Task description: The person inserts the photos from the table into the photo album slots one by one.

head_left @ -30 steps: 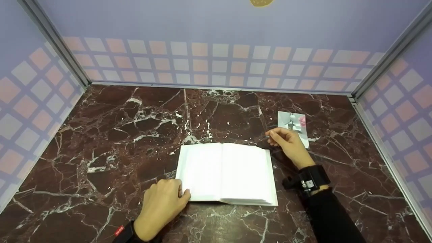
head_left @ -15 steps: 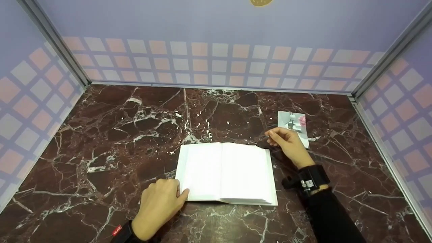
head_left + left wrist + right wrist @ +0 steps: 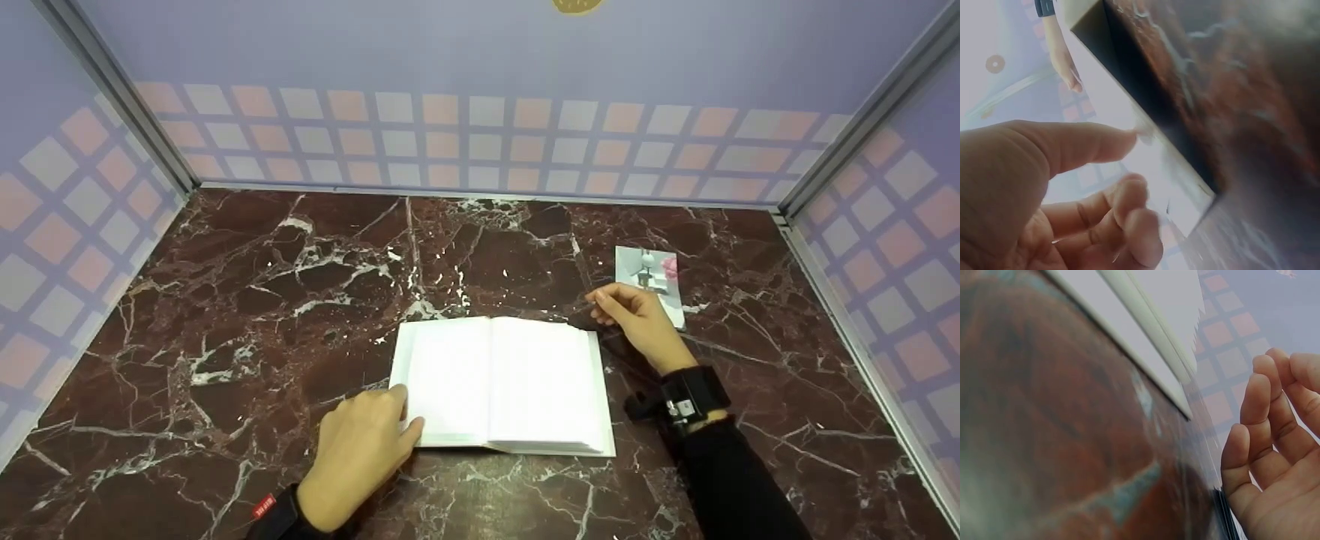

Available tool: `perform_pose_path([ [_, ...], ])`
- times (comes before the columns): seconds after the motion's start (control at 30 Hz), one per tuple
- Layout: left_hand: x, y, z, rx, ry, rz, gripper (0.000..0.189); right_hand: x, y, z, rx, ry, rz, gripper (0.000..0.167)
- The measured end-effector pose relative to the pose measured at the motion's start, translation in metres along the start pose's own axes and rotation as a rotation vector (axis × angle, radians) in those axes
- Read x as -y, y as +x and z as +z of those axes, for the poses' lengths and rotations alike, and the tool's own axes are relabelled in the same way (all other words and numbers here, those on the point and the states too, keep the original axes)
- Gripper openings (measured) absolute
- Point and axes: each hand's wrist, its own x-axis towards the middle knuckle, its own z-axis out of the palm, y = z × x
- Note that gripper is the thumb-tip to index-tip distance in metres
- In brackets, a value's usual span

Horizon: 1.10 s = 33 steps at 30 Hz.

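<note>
An open book (image 3: 450, 382) with blank white pages lies on the dark marble table, its right side thicker with pages. My left hand (image 3: 364, 450) rests at its lower left corner. In the left wrist view the thumb (image 3: 1095, 143) reaches to the edge of the book (image 3: 1179, 180), and the other fingers are loosely bent beside it. My right hand (image 3: 637, 322) is just beyond the upper right corner, fingers loosely bent and thumb close to the index fingertip; nothing shows between them. Behind it lies a picture card (image 3: 646, 266) with a pink flower, partly hidden by the hand.
The marble table (image 3: 300, 247) ends at a back panel (image 3: 480, 142) with pink and white squares. Similar side panels stand left (image 3: 75, 195) and right (image 3: 900, 217). Small white flecks (image 3: 442, 277) show on the table behind the book.
My left hand shifts slightly along the book's lower left corner, its index finger now a little higher on the edge. The right hand, book and card stay nearly in place.
</note>
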Motion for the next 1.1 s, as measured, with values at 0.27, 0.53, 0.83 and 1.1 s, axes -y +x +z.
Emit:
perform_pose_path([
  [0.27, -0.024, 0.012, 0.009, 0.024, -0.158, 0.351, 0.053, 0.001, 0.000, 0.001, -0.008, 0.009, 0.004, 0.032],
  [0.53, -0.040, 0.016, 0.022, 0.287, -0.146, 0.494, 0.081, 0.001, 0.002, -0.001, -0.017, -0.016, 0.008, 0.031],
  [0.83, -0.049, 0.015, 0.028, 0.228, -0.107, 0.511, 0.063, 0.010, 0.000, -0.018, -0.091, -0.076, 0.057, 0.032],
  [1.1, -0.060, 0.015, 0.032, 0.209, -0.114, 0.505, 0.061, 0.019, 0.005, -0.050, -0.254, -0.421, 0.066, 0.029],
])
